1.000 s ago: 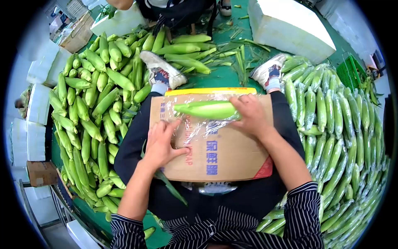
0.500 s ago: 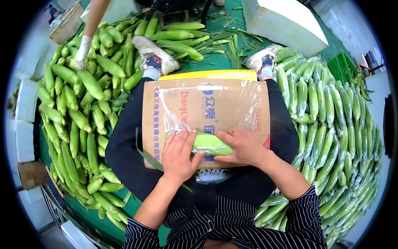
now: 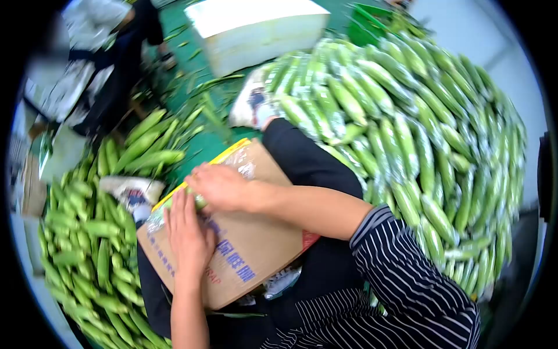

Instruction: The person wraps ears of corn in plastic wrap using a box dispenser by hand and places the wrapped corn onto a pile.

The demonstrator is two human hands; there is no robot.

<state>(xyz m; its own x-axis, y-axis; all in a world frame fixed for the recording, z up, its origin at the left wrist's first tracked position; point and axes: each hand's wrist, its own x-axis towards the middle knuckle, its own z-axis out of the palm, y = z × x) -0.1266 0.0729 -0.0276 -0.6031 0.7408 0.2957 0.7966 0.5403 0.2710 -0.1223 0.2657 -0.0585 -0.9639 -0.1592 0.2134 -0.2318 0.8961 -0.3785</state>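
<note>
On my lap, a tilted cardboard box (image 3: 261, 256) carries an ear of corn (image 3: 200, 203) in its green husk, mostly hidden beneath my hands. My left hand (image 3: 192, 235) lies over the ear's left part, fingers reaching across it and thumb on the near side. Over the other end my right hand (image 3: 220, 187) is closed, its fingers curled around the ear. Shiny clear film (image 3: 156, 222) shows on the box beside my left hand. A yellow strip (image 3: 228, 152) runs along the box's far edge.
Unwrapped ears of corn (image 3: 104, 256) are heaped at my left. To my right lies a large pile of film-wrapped ears (image 3: 401, 145). A white foam box (image 3: 261, 35) and a green basket (image 3: 365, 26) stand ahead. Another person's dark-clothed leg (image 3: 125, 64) is at the upper left.
My view has swung right and the box now appears rotated and further left. Both hands have moved with the ear toward the box's far edge. The gloved hand at the left has left view.
</note>
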